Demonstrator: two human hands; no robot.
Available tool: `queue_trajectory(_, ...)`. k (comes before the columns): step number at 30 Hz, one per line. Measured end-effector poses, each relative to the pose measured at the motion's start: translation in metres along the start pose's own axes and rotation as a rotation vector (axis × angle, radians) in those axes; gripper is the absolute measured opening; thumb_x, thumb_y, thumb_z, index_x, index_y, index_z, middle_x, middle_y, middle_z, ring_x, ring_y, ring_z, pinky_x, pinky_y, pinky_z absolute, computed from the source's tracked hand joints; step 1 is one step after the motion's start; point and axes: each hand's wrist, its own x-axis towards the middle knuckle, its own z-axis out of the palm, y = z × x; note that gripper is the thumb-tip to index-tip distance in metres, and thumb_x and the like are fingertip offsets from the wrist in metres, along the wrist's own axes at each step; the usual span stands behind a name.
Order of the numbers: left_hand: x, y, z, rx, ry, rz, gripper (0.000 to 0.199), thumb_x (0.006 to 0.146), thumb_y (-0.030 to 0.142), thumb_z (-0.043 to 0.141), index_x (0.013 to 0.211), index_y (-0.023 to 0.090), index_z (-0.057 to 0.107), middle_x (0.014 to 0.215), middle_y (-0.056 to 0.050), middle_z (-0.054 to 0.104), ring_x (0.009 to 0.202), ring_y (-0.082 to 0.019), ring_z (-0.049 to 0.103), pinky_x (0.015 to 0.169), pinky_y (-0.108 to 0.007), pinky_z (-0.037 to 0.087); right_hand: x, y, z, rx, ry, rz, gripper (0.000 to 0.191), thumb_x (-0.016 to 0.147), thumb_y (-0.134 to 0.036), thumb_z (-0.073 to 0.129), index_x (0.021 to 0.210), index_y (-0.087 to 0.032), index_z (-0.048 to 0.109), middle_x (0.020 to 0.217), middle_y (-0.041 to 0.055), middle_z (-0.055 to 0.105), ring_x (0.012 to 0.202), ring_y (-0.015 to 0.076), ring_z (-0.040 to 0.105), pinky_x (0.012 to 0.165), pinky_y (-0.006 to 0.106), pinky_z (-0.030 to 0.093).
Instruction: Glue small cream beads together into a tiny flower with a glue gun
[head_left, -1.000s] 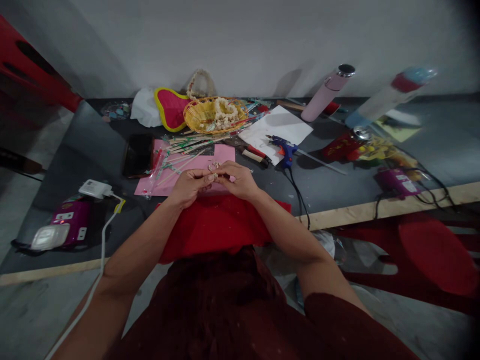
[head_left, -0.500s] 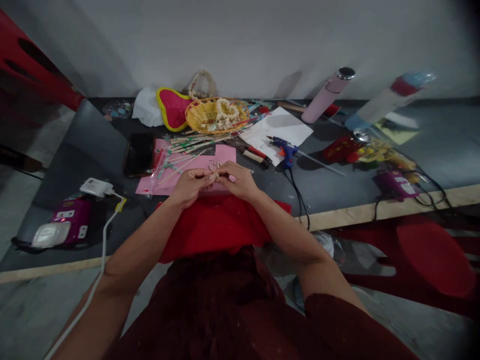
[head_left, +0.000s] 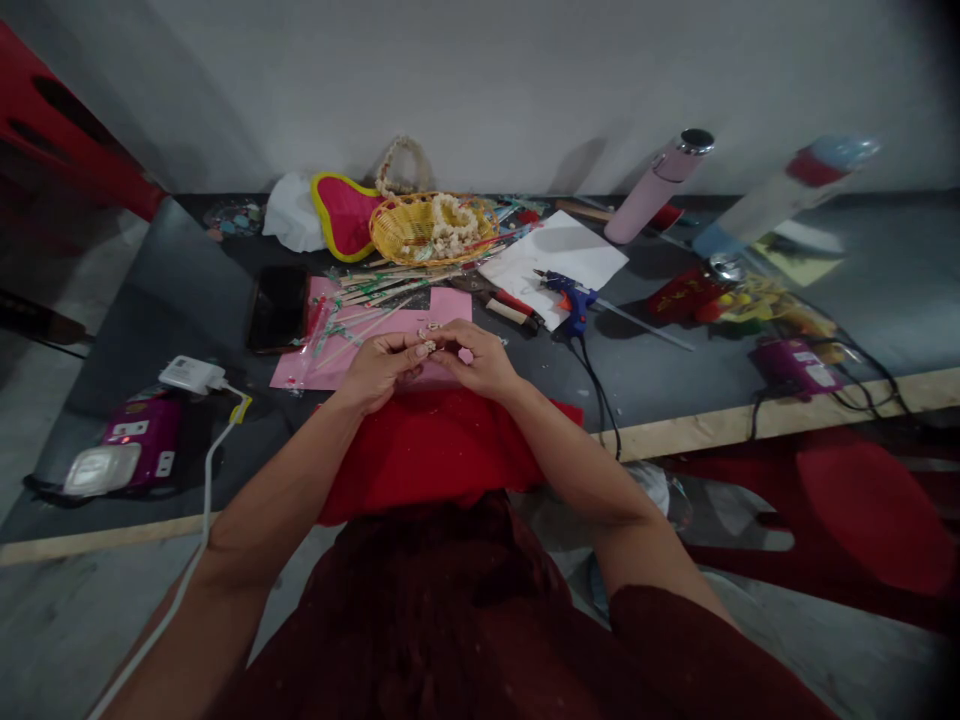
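Grey worktop (head_left: 660, 380) across the scene; far middle we've got a yellow basket (head_left: 394, 232) with a beige beaded loop (head_left: 452, 228) in it. White paper (head_left: 577, 250) sits right of it, blue glue gun (head_left: 574, 300) on its near edge. Pink paper (head_left: 337, 365) lies nearer, middle. Over its near side, our left hand (head_left: 381, 372) pinches a small beaded piece (head_left: 429, 347), fingers closed on it. Right hand (head_left: 480, 358) is beside it, fingers curled; can't tell if they grip it.

Piece (head_left: 430, 346) between hands (head_left: 376, 374) too small to identify; clear bottle (head_left: 776, 205) blurred; white cable (head_left: 206, 510) cut off below.
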Motion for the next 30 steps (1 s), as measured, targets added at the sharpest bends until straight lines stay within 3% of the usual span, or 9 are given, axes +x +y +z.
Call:
queue_trajectory(8,-0.0009,0.0007,0.0000,0.008,-0.014,-0.009,0.031,0.055,0.034,0.081,0.074,0.012,0.069,0.060,0.000,0.059,0.050,-0.006,0.050,0.049,-0.019,0.037,0.0009,0.0017,-0.0008,-0.039,-0.010,-0.017,0.018,0.087,-0.029,0.054,0.100,-0.019,0.062,0.094,0.0064,0.066,0.089,0.0133,0.061,0.081,0.029,0.050)
queue_trajectory(30,-0.0001,-0.0014,-0.0021,0.026,-0.034,-0.014,0.025,0.064,0.034,0.076,0.076,0.012,0.070,0.056,0.001,0.057,0.051,-0.007,0.049,0.050,-0.020,0.035,-0.0004,0.0043,-0.0012,-0.062,-0.036,-0.036,0.017,0.088,-0.027,0.053,0.102,-0.020,0.060,0.094,0.0053,0.065,0.085,0.0118,0.061,0.075,0.026,0.051)
